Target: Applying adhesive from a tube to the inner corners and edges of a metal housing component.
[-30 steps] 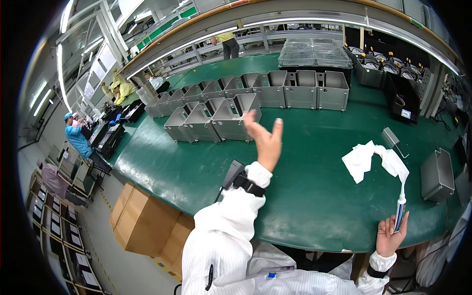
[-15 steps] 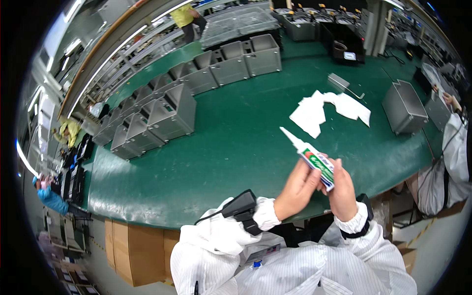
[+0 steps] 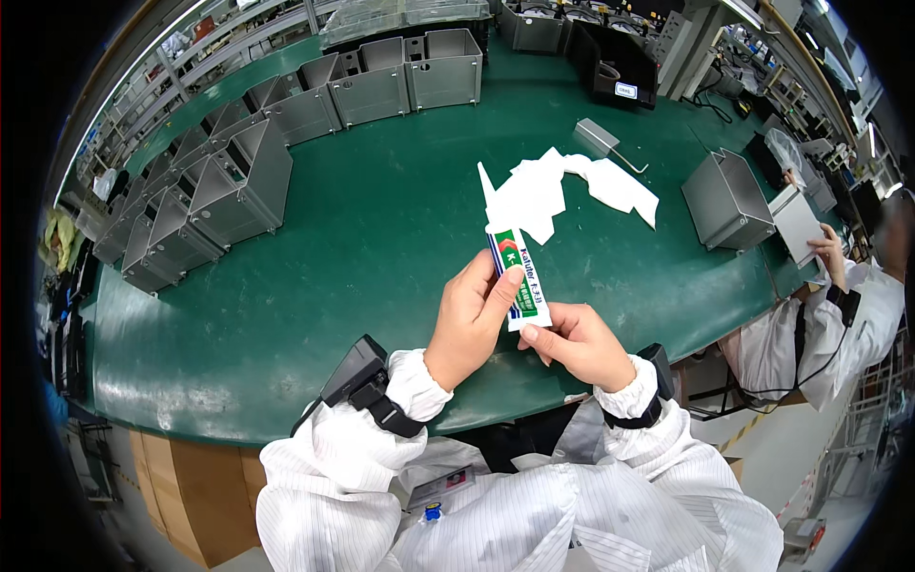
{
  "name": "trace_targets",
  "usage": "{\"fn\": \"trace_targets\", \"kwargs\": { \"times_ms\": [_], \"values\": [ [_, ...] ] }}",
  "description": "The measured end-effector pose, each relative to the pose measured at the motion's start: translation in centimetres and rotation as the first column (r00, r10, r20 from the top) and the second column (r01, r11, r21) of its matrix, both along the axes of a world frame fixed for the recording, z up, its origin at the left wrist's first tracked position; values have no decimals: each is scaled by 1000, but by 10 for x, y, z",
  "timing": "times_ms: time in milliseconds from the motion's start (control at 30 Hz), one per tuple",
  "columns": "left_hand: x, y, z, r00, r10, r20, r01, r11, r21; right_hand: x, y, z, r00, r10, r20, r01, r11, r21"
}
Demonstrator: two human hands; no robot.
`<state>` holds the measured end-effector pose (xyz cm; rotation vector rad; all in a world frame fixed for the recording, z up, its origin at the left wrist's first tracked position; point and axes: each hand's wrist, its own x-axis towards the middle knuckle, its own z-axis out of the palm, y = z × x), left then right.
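A white and green glue tube (image 3: pixel 518 278) with a long pointed white nozzle is held upright over the near part of the green table. My left hand (image 3: pixel 473 316) is closed round its side, the thumb pressed on the printed front. With thumb and fingers, my right hand (image 3: pixel 577 345) pinches the tube's flat bottom end. Just beyond the nozzle lie white paper pieces (image 3: pixel 534 195) with uneven edges; the nozzle tip overlaps them in the view.
Grey metal boxes (image 3: pixel 243 181) stand in rows at the left and back. Another grey box (image 3: pixel 727 202) stands at right, near a co-worker's hand (image 3: pixel 831 255) on a grey panel. A small metal block (image 3: pixel 597 136) and a bent rod (image 3: pixel 631 159) lie behind the paper. A black bin (image 3: pixel 615 71) stands farther back.
My view has turned to the right. The tube has gone from leaning left to nearly upright, and my right hand has slid from its side to its bottom end.
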<state>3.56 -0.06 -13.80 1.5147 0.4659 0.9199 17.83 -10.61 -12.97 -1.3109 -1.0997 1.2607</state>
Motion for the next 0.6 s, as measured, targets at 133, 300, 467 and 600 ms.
{"fn": "trace_targets", "kwargs": {
  "times_ms": [133, 300, 467, 600],
  "values": [
    [-1, -1, 1, 1000, 26, -17, -25, 996, 86, 0, -1, -10, 1000, -26, -12, 27, 999, 32],
    [-1, -2, 1, 997, -71, -1, 71, 992, -108, -8, -11, -9, 997, -60, -39, 59, 998, -26],
    [-2, -3, -2, 965, -260, -22, 242, 924, -295, -17, -27, -9, 982, -149, -115, 157, 985, 72],
    [3, -9, -6, 932, -363, 12, 350, 890, -292, -11, -28, -15, 971, -223, -83, 232, 963, 135]
  ]
}}
